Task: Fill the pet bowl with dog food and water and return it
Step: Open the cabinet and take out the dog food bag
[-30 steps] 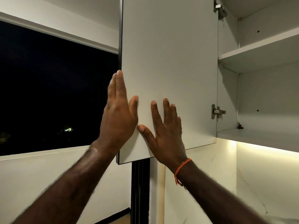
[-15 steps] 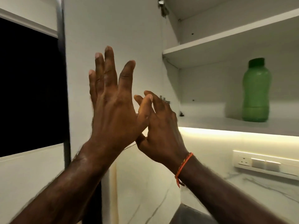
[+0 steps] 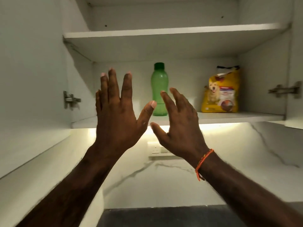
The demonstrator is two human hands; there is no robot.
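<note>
Both our left hand and right hand, off the swung-open door, are hanging spread and empty before the green bottle, exposing the dog food bag for grabbing.

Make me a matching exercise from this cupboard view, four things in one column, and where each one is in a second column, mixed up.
Things:
1. green bottle
2. dog food bag
3. orange wristband
4. wall socket

Places:
A. right end of the lower shelf
B. on the wall below the cupboard, partly behind the right hand
C. middle of the lower shelf, just past both hands' fingertips
D. around the right wrist

Pairs: 1-C, 2-A, 3-D, 4-B
</note>
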